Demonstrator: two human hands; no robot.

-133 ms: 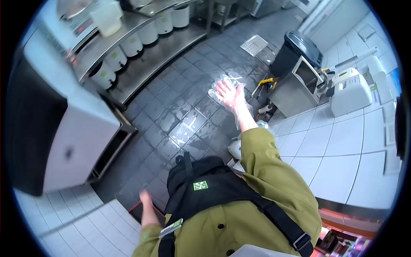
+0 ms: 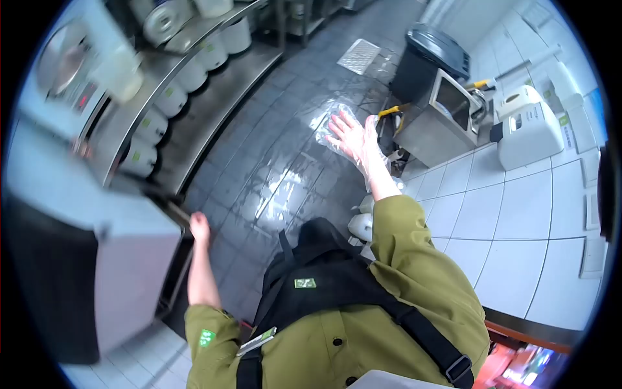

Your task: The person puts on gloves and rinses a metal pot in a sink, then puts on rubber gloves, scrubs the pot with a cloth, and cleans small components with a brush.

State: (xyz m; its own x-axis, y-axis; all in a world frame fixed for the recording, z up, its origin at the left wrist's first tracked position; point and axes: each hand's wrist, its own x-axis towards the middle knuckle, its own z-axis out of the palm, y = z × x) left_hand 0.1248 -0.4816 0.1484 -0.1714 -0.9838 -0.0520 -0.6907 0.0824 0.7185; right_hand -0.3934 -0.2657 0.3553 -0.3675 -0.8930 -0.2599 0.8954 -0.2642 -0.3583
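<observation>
My right hand (image 2: 350,135) is stretched out in front of me over the floor, fingers spread and palm showing. A clear, loose plastic glove (image 2: 328,137) covers it, baggy beyond the fingertips and around the wrist. My left hand (image 2: 200,227) is bare and hangs low on the left, near the corner of the white cabinet. Its fingers look curled in, and nothing shows sticking out of them. I wear an olive shirt and a black apron (image 2: 324,275) with a small green patch.
On the left, a steel shelf (image 2: 214,107) holds several white tubs below a scale. A white cabinet (image 2: 139,259) stands nearer. To the right are a steel sink (image 2: 435,123), a black bin (image 2: 431,61) and a wall dispenser (image 2: 531,139). The dark tiled floor (image 2: 243,162) looks wet.
My left hand has swung forward and outward to the left, toward the cabinet. The view has turned somewhat. My right hand stays outstretched and spread in the glove.
</observation>
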